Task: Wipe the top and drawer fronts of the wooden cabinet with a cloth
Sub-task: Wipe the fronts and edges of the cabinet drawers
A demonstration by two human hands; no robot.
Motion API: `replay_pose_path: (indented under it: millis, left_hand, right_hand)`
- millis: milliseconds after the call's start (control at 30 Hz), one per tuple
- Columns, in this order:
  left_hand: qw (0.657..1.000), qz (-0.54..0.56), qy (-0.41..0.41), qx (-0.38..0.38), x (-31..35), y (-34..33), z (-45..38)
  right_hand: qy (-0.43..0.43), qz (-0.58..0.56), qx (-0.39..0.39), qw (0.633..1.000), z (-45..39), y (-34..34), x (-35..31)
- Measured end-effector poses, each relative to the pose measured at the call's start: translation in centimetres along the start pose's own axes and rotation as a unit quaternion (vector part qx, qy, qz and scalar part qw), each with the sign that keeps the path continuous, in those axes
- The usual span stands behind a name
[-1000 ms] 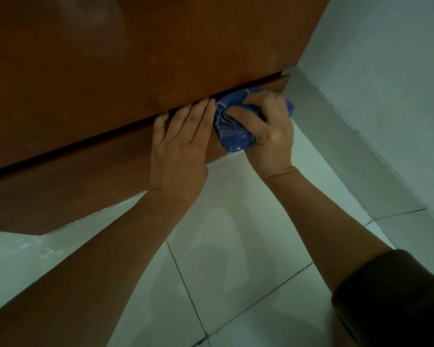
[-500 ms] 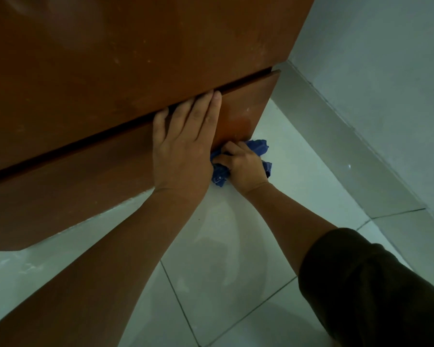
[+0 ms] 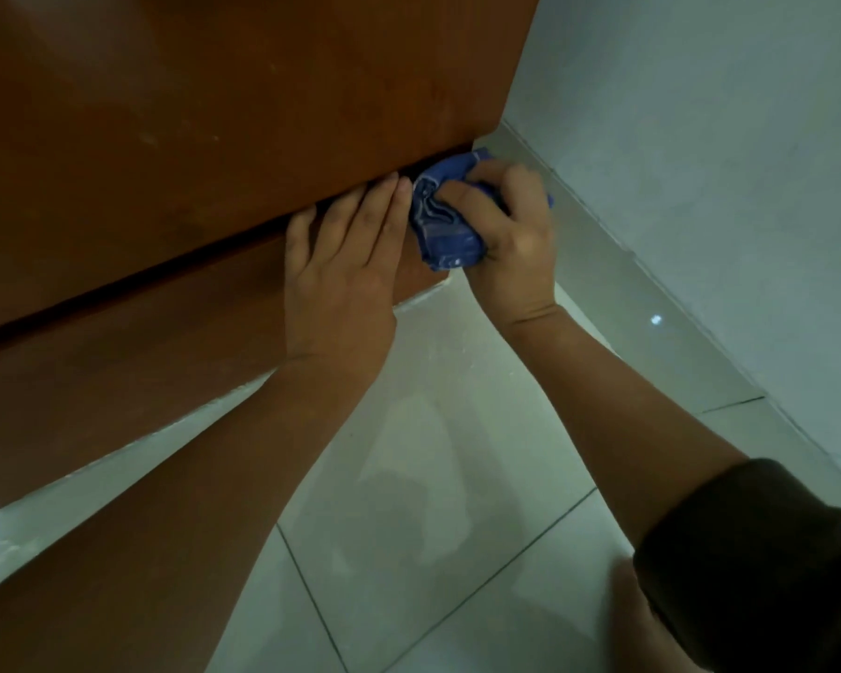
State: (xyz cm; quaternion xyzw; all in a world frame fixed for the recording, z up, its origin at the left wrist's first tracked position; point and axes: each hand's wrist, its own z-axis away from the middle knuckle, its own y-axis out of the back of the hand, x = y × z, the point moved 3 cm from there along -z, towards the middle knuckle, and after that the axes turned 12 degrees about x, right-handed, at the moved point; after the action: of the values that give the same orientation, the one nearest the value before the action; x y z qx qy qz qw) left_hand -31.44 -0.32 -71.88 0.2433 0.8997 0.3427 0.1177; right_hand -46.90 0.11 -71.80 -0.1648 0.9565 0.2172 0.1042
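Cabinet [image 3: 214,114] cut off by top and left edges; top surface out of view, only two drawer fronts showing. Lower drawer front [image 3: 117,371] partly covered by left hand [image 3: 338,284] and forearm. Left fingertips [image 3: 307,218] tucked into dark gap between drawers, tips unseen. Cloth [image 3: 445,225] bunched, much of it buried under right hand [image 3: 513,245]; far end lost against the drawer corner. Right sleeve [image 3: 758,570] cropped at right and bottom edges. Gap interior too dark to read.
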Motion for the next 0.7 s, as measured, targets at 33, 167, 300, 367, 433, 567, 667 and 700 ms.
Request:
replay_pose_path:
  millis: [33,167,300,367,433,567,667,700]
  left_hand:
    - [1.0,-0.009,-0.004,0.0,0.0,-0.1,0.1]
    - [0.999,-0.037,-0.005,0.005,0.0,-0.4,0.2]
    - [0.998,-0.056,-0.003,0.014,0.2,-0.7,0.4]
    - [0.998,-0.059,-0.005,0.017,0.3,-0.8,0.3]
    - [0.998,-0.065,-0.005,0.015,0.3,-0.8,0.2]
    - [0.997,-0.071,-0.009,-0.017,0.1,-0.1,-0.1]
    - [0.991,-0.076,-0.011,-0.111,0.1,1.2,-0.5]
    - [0.986,-0.076,-0.017,-0.146,0.0,2.1,-1.1]
  right_hand:
    - [0.014,0.009,0.005,1.0,0.5,-0.2,0.2]
    - [0.014,0.017,-0.084,0.996,4.5,-1.6,1.3]
    - [-0.033,0.019,-0.211,0.977,8.1,-3.6,1.6]
    - [-0.032,0.036,-0.257,0.965,8.8,-4.4,1.7]
    - [-0.022,0.057,-0.297,0.953,9.1,-4.9,1.7]
    - [-0.023,0.078,-0.364,0.928,8.9,-4.8,1.3]
    - [-0.019,0.092,-0.396,0.913,7.5,-3.7,0.9]
    - [-0.022,0.089,-0.404,0.91,6.5,-2.9,0.5]
